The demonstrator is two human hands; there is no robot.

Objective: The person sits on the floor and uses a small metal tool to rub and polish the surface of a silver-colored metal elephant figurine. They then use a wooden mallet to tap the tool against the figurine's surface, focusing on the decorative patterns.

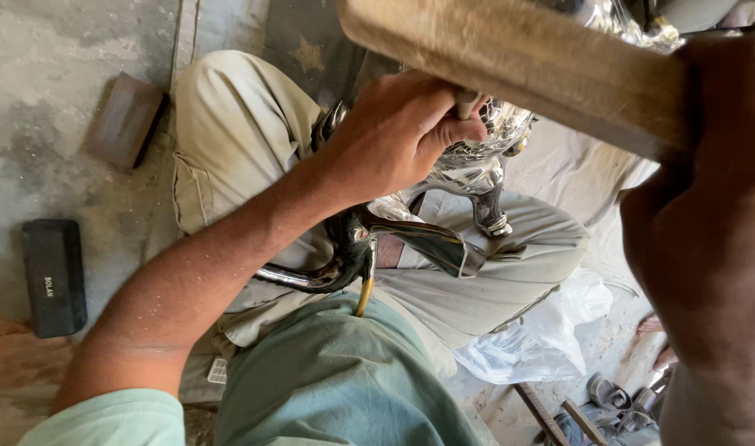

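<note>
Two hands in view, one shiny piece. The left hand is clenched on a thin punch tool, its tip set against the polished silver metal figure, which sits across the lap on beige trousers. The figure is chrome-bright, all curves, with a dark glossy curved part lower down. The right hand, very close to the lens, has its grip wrapped around a rough wooden mallet, blocky and pale. On the concrete floor to the side: two dark rectangular blocks, well apart. A crumpled clear plastic bag lies by the knee; it's tight in there.
</note>
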